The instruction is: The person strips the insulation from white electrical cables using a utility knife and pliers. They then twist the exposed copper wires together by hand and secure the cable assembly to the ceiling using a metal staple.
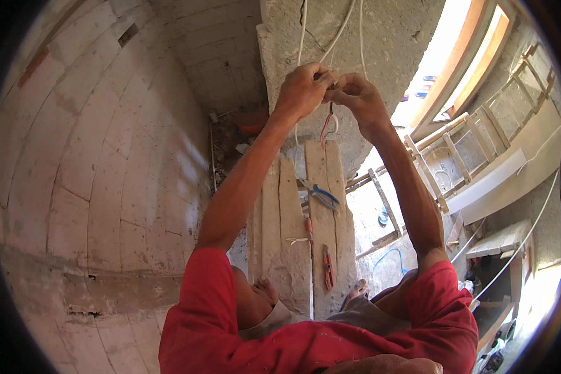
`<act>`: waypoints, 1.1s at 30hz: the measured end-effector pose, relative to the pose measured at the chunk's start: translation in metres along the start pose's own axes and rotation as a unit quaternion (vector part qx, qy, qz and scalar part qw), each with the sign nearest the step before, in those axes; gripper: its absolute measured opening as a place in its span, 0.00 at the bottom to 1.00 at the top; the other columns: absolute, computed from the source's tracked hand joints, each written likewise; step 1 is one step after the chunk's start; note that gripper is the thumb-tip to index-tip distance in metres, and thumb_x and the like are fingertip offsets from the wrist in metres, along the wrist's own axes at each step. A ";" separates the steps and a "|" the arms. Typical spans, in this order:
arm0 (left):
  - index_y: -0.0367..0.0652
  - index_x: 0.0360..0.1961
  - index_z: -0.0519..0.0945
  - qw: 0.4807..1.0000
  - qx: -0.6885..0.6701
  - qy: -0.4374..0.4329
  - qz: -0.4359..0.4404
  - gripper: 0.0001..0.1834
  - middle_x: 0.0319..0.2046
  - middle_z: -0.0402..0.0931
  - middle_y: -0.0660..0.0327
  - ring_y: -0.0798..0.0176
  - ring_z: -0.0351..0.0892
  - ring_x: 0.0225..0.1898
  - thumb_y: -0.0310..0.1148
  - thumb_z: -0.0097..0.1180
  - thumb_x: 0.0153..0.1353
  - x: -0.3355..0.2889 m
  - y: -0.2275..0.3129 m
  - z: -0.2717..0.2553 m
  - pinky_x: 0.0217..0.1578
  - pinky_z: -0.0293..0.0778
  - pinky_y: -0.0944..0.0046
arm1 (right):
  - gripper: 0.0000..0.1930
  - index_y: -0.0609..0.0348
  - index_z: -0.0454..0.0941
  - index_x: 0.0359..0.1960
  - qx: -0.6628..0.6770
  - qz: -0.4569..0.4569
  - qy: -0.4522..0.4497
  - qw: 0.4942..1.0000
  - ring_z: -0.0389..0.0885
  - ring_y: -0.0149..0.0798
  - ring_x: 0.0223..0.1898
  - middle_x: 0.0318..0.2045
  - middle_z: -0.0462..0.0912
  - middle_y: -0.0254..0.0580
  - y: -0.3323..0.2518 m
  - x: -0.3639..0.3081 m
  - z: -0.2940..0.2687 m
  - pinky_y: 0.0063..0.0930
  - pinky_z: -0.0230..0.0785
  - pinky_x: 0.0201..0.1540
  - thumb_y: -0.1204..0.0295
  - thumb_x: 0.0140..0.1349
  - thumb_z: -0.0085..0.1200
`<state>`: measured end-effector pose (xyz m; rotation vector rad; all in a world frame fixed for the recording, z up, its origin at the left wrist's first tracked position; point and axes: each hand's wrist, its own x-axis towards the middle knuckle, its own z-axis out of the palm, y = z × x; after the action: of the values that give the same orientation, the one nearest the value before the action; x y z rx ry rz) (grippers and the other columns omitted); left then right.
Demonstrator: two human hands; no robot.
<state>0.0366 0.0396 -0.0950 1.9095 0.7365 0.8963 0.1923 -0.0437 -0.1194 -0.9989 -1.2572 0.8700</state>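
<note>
Both my arms are raised, and the hands meet in front of a rough concrete column. My left hand [300, 92] is closed in a pinch on thin electrical wires. Right beside it, my right hand [360, 105] pinches the same wires, fingertips nearly touching the left ones. The exact spot they grip is hidden by the fingers. Loose wire ends [323, 132], red, white and dark, dangle below the hands. White cables [345, 28] run down from above toward them. Blue-handled pliers [325, 197] lie on the wooden planks [295, 268] below, apart from both hands.
A red tool [328, 268], perhaps a cutter, and a short red piece with pale wire ends [309, 232] lie on the planks where I squat. A block wall [100, 156] rises at left. A wooden ladder [461, 159] and a window frame [467, 68] are at right.
</note>
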 end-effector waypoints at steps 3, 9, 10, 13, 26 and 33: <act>0.29 0.45 0.82 0.999 0.046 0.015 -0.011 0.17 0.37 0.84 0.53 0.64 0.86 0.34 0.37 0.57 0.72 -0.001 0.004 0.000 0.38 0.86 0.65 | 0.09 0.60 0.74 0.41 -0.071 -0.026 0.005 0.997 0.86 0.37 0.45 0.39 0.85 0.45 0.002 0.003 0.003 0.34 0.76 0.52 0.77 0.65 0.63; 0.30 0.44 0.82 0.997 -0.039 0.027 -0.062 0.16 0.37 0.84 0.52 0.62 0.87 0.36 0.36 0.56 0.71 -0.005 0.008 0.002 0.39 0.87 0.64 | 0.05 0.62 0.76 0.38 -0.251 -0.076 0.031 0.965 0.85 0.38 0.41 0.37 0.84 0.44 -0.002 0.002 0.008 0.35 0.75 0.49 0.76 0.65 0.60; 0.30 0.44 0.82 0.996 -0.062 0.024 -0.062 0.16 0.37 0.84 0.51 0.61 0.87 0.36 0.36 0.56 0.72 -0.002 0.003 0.003 0.39 0.87 0.64 | 0.05 0.62 0.77 0.38 -0.282 -0.102 0.043 0.953 0.85 0.40 0.40 0.36 0.83 0.45 -0.003 0.000 0.010 0.36 0.75 0.47 0.76 0.64 0.59; 0.30 0.43 0.82 0.989 -0.126 0.026 -0.071 0.16 0.37 0.84 0.51 0.60 0.88 0.37 0.37 0.56 0.72 0.002 -0.004 0.005 0.40 0.88 0.63 | 0.04 0.62 0.78 0.37 -0.327 -0.138 0.063 0.933 0.84 0.44 0.39 0.36 0.82 0.47 -0.007 -0.001 0.012 0.38 0.75 0.44 0.76 0.63 0.59; 0.32 0.44 0.82 0.993 -0.116 0.025 -0.014 0.16 0.37 0.84 0.54 0.64 0.86 0.37 0.38 0.56 0.73 0.011 -0.009 -0.007 0.41 0.84 0.65 | 0.13 0.64 0.77 0.49 -0.246 -0.100 0.031 0.964 0.86 0.38 0.47 0.40 0.86 0.47 -0.013 0.000 -0.005 0.33 0.78 0.49 0.70 0.68 0.60; 0.31 0.46 0.82 0.997 -0.079 0.024 -0.007 0.18 0.36 0.85 0.53 0.61 0.88 0.39 0.39 0.56 0.73 0.001 0.002 -0.003 0.40 0.86 0.63 | 0.10 0.62 0.78 0.44 -0.217 -0.065 0.055 0.972 0.85 0.33 0.39 0.37 0.86 0.43 -0.008 0.000 0.007 0.30 0.77 0.42 0.73 0.65 0.63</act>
<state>0.0353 0.0408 -0.0917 1.7484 0.6855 0.9652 0.1852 -0.0453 -0.1118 -1.2727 -1.4310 0.4368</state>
